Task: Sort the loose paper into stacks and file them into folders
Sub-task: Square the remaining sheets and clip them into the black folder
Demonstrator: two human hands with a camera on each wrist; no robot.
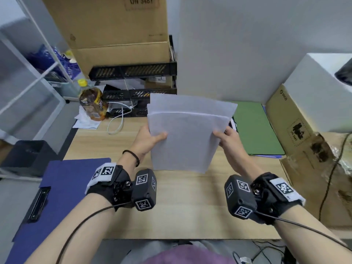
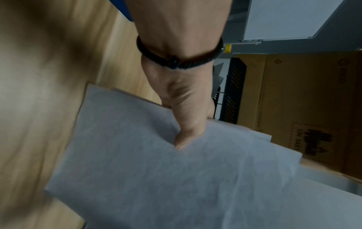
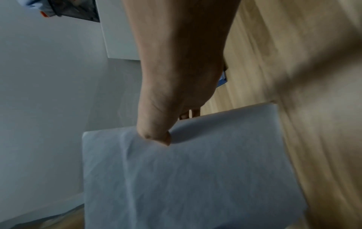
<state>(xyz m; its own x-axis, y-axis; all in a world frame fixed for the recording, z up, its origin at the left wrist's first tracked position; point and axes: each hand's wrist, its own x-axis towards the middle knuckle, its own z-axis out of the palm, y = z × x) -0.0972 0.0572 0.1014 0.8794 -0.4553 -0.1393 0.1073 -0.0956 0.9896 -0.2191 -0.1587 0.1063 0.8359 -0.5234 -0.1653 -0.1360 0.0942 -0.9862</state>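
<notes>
A stack of white paper sheets [image 1: 187,134] stands tilted above the middle of the wooden desk [image 1: 181,202], its sheets fanned unevenly at the top. My left hand [image 1: 150,139] pinches its left edge, thumb on the front; the left wrist view shows the thumb [image 2: 186,131] pressed on the paper stack [image 2: 176,178]. My right hand [image 1: 226,139] pinches the right edge, and its thumb [image 3: 154,131] lies on the paper stack [image 3: 195,170] in the right wrist view. A dark blue folder [image 1: 62,191] lies open at the front left. A green folder [image 1: 255,128] lies at the back right.
Black mesh trays [image 1: 133,86] under a cardboard box [image 1: 114,31] stand at the back left, with a yellow-capped bottle [image 1: 91,101] and a white cable [image 1: 118,121] beside them. Cardboard boxes [image 1: 297,126] line the right side. A white wall [image 1: 247,54] stands behind.
</notes>
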